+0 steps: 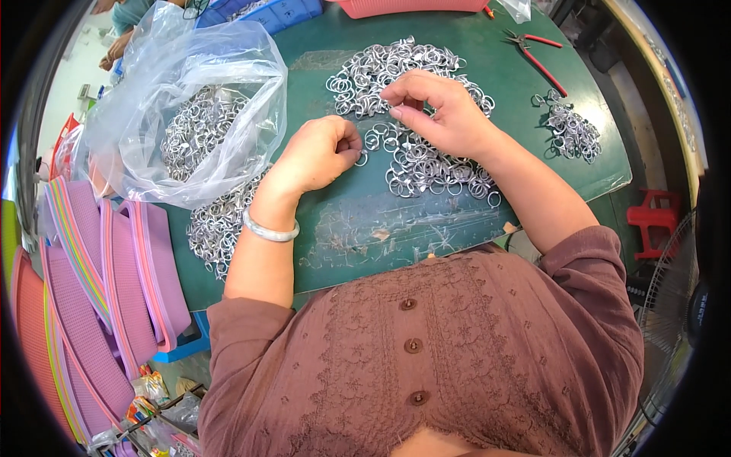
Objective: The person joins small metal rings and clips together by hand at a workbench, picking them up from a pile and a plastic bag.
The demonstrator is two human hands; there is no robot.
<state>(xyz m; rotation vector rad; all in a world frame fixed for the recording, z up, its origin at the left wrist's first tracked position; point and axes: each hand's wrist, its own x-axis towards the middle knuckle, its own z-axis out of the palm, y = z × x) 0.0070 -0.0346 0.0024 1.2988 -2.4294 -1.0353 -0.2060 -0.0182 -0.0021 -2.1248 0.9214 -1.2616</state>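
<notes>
Both hands are working small metal rings on a green table.

Left hand is curling into a loose fist, thumb and forefinger pinching one small ring just above the table; a pale bangle is sitting on that wrist. Right hand is hovering over the loose ring pile, fingertips pressing together, probably nipping another ring, but it is too small to tell. More rings are lying inside a clear plastic bag at the left, with a further heap spilling below it. Red-handled pliers are lying well apart at top right, near a separate small cluster of metal parts. Purple baskets are stacking at the far left.
</notes>
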